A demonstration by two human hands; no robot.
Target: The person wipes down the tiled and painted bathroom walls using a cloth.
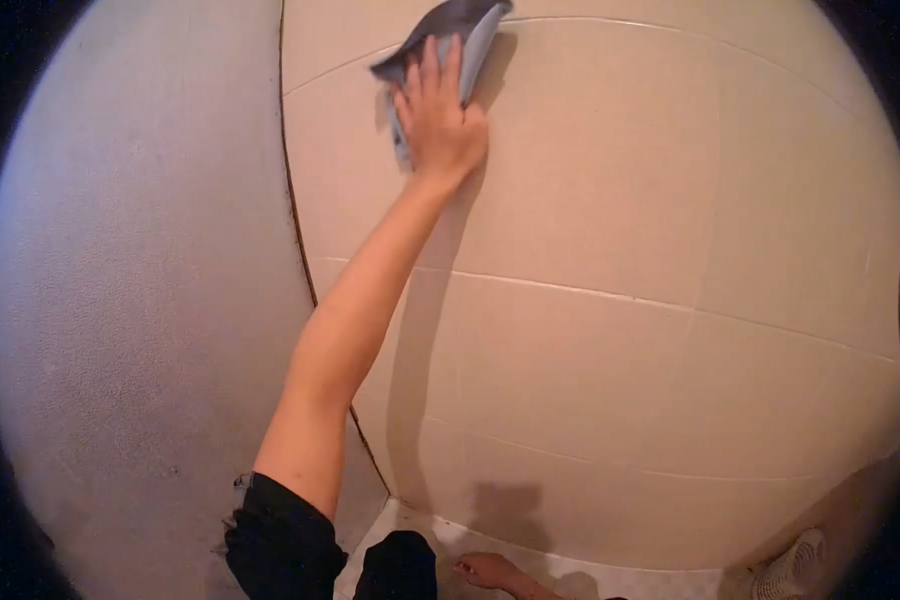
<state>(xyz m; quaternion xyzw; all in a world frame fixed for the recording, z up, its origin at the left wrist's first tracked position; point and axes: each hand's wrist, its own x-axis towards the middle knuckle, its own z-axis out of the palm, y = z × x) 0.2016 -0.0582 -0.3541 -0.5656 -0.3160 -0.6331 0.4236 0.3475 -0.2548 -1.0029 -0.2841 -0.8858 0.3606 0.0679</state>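
At the top of the frame, left of centre, the grey cloth (452,16) is seemingly pressed to the tiled wall (600,160) by the left hand (442,122), fingers spread across it. Low in the frame, whether anything is held by the right hand's (486,570) fingers cannot be told. Loose edges are best smoothed flat, palm pressure spread evenly.

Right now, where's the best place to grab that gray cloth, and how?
I'd pinch the gray cloth by its upper-right folded edge, coming from the picture's right; it seems to stand off the wall, while the left hand covers the middle.
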